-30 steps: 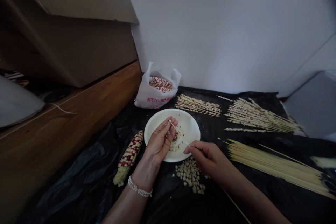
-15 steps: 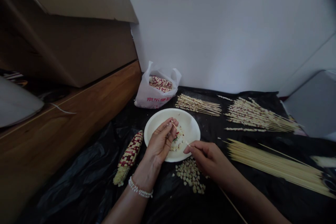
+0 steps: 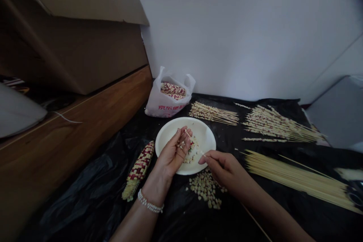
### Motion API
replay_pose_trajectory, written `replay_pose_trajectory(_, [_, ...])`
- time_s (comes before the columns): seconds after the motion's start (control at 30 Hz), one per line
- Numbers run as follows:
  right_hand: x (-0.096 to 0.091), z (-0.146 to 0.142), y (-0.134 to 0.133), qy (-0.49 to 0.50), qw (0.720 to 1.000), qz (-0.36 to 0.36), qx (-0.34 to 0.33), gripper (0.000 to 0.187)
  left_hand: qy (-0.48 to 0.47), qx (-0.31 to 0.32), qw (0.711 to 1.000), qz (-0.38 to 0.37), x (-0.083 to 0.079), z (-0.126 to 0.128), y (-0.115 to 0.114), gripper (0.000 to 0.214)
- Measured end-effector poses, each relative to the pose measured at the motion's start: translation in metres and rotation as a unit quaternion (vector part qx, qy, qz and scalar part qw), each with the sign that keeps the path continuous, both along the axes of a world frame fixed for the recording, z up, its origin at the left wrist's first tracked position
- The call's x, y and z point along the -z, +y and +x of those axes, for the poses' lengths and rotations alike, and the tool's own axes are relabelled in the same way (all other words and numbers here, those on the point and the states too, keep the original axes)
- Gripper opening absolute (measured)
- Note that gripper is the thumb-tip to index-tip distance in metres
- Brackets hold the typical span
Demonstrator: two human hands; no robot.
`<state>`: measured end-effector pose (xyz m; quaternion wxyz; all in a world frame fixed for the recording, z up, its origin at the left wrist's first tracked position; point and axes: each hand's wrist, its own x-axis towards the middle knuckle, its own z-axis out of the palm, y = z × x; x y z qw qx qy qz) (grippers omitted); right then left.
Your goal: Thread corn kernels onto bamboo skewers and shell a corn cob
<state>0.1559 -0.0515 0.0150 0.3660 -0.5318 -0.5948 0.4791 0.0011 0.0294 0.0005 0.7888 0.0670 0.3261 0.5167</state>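
My left hand hovers over the white plate, fingers curled, with corn kernels cupped in it and its fingertips at the tip of a thin bamboo skewer. My right hand pinches that skewer lower down; the stick runs back under my right forearm. A small heap of kernels lies on the plate beneath the skewer. A pile of loose pale kernels lies on the black sheet just below the plate.
A red-and-white corn cob lies left of the plate. A white bag with more cobs stands at the back. Loaded skewers and bare skewers lie to the right. A wooden ledge and cardboard box border the left.
My left hand's fingers have opened a little, showing kernels in the palm. The skewer and my right hand have barely moved.
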Motion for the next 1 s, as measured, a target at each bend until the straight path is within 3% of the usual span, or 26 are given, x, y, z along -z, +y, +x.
replay_pose_trajectory(0.17, [0.000,-0.001,0.001,0.012,1.000,-0.004,-0.014,0.029,-0.057,0.025,0.997,-0.044,0.002,0.001,0.001,0.014])
replay_pose_trajectory(0.3, [-0.001,0.000,0.001,0.014,1.000,0.003,-0.016,0.029,-0.051,0.011,0.998,-0.034,0.002,0.001,0.001,0.011])
replay_pose_trajectory(0.5, [0.000,0.002,0.000,0.007,1.000,0.016,-0.004,0.028,-0.023,0.038,0.999,-0.022,0.002,0.004,-0.004,0.011])
replay_pose_trajectory(0.8, [0.002,0.004,0.004,0.002,1.000,0.022,0.010,0.028,0.081,0.094,0.989,0.082,0.004,0.011,-0.016,0.017])
replay_pose_trajectory(1.0, [0.002,0.003,0.003,-0.005,1.000,0.027,0.012,0.028,0.054,0.108,0.987,0.101,0.008,0.010,-0.014,0.019])
